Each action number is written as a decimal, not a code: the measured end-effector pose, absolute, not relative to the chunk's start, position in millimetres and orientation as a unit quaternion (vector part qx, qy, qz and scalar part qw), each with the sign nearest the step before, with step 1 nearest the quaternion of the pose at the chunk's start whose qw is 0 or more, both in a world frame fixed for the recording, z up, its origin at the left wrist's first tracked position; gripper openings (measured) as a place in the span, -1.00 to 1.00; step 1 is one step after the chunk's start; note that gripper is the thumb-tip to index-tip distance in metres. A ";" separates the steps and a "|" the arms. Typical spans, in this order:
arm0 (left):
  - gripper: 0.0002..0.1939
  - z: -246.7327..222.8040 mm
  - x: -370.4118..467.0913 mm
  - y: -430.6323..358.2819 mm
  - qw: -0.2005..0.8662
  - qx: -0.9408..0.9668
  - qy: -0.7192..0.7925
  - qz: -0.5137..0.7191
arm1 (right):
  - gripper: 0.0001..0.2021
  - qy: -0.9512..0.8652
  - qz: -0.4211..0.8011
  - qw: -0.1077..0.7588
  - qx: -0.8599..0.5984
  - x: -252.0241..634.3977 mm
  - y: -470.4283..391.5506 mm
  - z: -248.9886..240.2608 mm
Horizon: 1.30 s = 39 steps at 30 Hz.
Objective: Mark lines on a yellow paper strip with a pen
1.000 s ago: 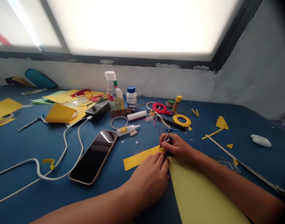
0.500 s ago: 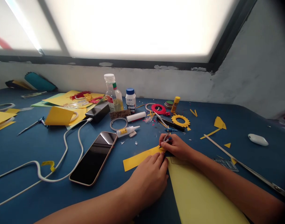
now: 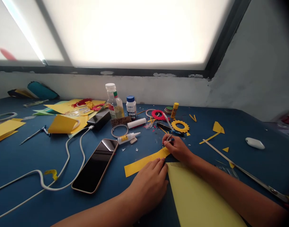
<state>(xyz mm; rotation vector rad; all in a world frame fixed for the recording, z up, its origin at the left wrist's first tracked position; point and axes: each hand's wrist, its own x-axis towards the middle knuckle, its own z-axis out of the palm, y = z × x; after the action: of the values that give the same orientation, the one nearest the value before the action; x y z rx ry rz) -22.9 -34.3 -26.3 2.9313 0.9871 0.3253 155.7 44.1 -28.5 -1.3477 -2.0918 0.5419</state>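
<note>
My left hand [image 3: 149, 178] lies with its fingers stretched out and pressed down at the lower edge of a yellow paper strip [image 3: 141, 164]. In my right hand [image 3: 179, 148] a slim grey-and-blue pen [image 3: 170, 139] is pinched, its tip close to the strip's upper right end. My fingers partly hide the pen, so its exact form is unclear. Under my right forearm is a large pale yellow sheet [image 3: 196, 192], with a clear ruler [image 3: 179, 164] along its top edge.
Left of my hands lie a phone [image 3: 96, 165] and a white cable [image 3: 81, 154]. Beyond are a glue tube [image 3: 127, 138], a glass bottle [image 3: 115, 105], a glue stick [image 3: 174, 110] and a yellow paper ring [image 3: 179, 126]. Long scissors [image 3: 244, 171] and a white case [image 3: 255, 143] are at the right.
My right hand has lifted slightly off the strip, and the pen tip has shifted to its upper edge. The left hand stays on the paper. The whole view has tilted slightly.
</note>
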 end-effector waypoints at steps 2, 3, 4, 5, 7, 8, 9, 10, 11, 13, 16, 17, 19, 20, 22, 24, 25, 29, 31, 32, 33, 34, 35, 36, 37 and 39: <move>-0.58 -29.1 -25.2 -28.4 0.048 0.939 0.321 0.112 | -0.77 -0.776 0.134 0.285 -0.546 162.9 49.9 -22.6; -0.56 -29.9 -26.2 -24.4 0.065 0.938 0.320 0.115 | -0.75 -0.772 0.100 0.276 -0.565 167.2 53.4 -18.9; -0.56 -30.1 -26.8 -19.8 0.079 0.936 0.321 0.120 | -0.73 -0.768 0.068 0.261 -0.581 171.6 56.9 -15.0; -0.57 -29.7 -27.2 -15.1 0.087 0.932 0.327 0.126 | -0.72 -0.766 0.041 0.243 -0.594 175.7 60.3 -11.1; -0.62 -27.6 -27.1 -6.3 0.086 0.922 0.352 0.138 | -0.73 -0.769 -0.001 0.199 -0.608 182.5 65.9 -4.1; -0.65 -26.3 -26.9 -2.8 0.079 0.916 0.367 0.142 | -0.74 -0.773 -0.016 0.176 -0.609 184.8 68.0 -1.0; -0.67 -25.2 -26.6 0.1 0.071 0.910 0.381 0.144 | -0.76 -0.778 -0.027 0.153 -0.608 186.4 69.4 1.8; -0.68 -24.6 -26.4 2.4 0.066 0.906 0.392 0.146 | -0.79 -0.784 -0.035 0.130 -0.606 187.3 70.4 4.6; -0.69 -24.5 -26.2 4.3 0.062 0.904 0.397 0.146 | -0.81 -0.790 -0.040 0.108 -0.602 187.4 71.0 7.5; -0.69 -25.7 -25.9 8.0 0.060 0.904 0.397 0.145 | -0.84 -0.800 -0.041 0.066 -0.595 185.8 71.6 13.5; -0.67 -28.5 -24.4 17.0 0.064 0.907 0.389 0.145 | -0.83 -0.811 -0.028 0.014 -0.584 178.7 73.5 21.7; -0.66 -28.8 -23.5 21.3 0.067 0.908 0.388 0.146 | -0.82 -0.812 -0.025 0.003 -0.583 175.1 74.8 23.3; -0.66 -28.0 -21.8 30.9 0.076 0.907 0.385 0.150 | -0.80 -0.811 -0.025 -0.006 -0.584 166.8 78.8 23.9; -0.67 -26.9 -21.2 35.5 0.081 0.906 0.385 0.153 | -0.79 -0.809 -0.026 -0.005 -0.587 162.9 81.4 22.8; -0.68 -24.2 -21.6 42.4 0.089 0.901 0.393 0.160 | -0.74 -0.806 -0.026 0.006 -0.591 158.2 87.6 18.6; -0.71 -21.4 -25.1 44.4 0.093 0.888 0.418 0.171 | -0.70 -0.806 -0.023 0.027 -0.590 160.5 93.9 12.9; -0.70 -20.0 -28.0 43.5 0.095 0.879 0.433 0.174 | -0.69 -0.807 -0.019 0.039 -0.589 164.6 96.7 10.1; -0.68 -15.1 -42.0 33.3 0.119 0.864 0.459 0.167 | -0.70 -0.805 0.021 0.079 -0.588 191.7 101.7 0.0; -0.69 -13.3 -45.9 28.9 0.138 0.865 0.453 0.165 | -0.73 -0.800 0.042 0.101 -0.589 202.1 99.6 -3.2; -0.68 -12.7 -46.3 27.7 0.146 0.865 0.450 0.168 | -0.73 -0.796 0.049 0.115 -0.592 204.9 97.3 -3.8; -0.68 -12.4 -45.6 27.1 0.153 0.864 0.447 0.174 | -0.73 -0.790 0.053 0.130 -0.596 206.0 94.2 -3.7; -0.68 -12.5 -44.0 27.0 0.159 0.863 0.444 0.181 | -0.71 -0.783 0.054 0.147 -0.602 205.7 90.5 -2.9; -0.68 -12.8 -41.5 27.2 0.164 0.863 0.439 0.190 | -0.68 -0.774 0.056 0.164 -0.609 204.4 86.2 -1.4; -0.69 -13.5 -38.3 27.7 0.170 0.862 0.433 0.200 | -0.66 -0.764 0.058 0.181 -0.617 202.5 81.7 0.6; -0.70 -14.4 -34.7 28.1 0.176 0.863 0.424 0.210 | -0.63 -0.754 0.062 0.195 -0.625 200.7 77.1 2.8; -0.73 -16.7 -27.3 28.9 0.189 0.868 0.401 0.225 | -0.60 -0.735 0.077 0.214 -0.639 198.7 68.5 6.5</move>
<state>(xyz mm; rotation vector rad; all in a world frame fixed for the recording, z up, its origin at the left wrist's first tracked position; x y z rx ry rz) -27.3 28.9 -16.7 2.4399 1.1288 0.6327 198.7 68.5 6.5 -1.7715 -2.0392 0.2138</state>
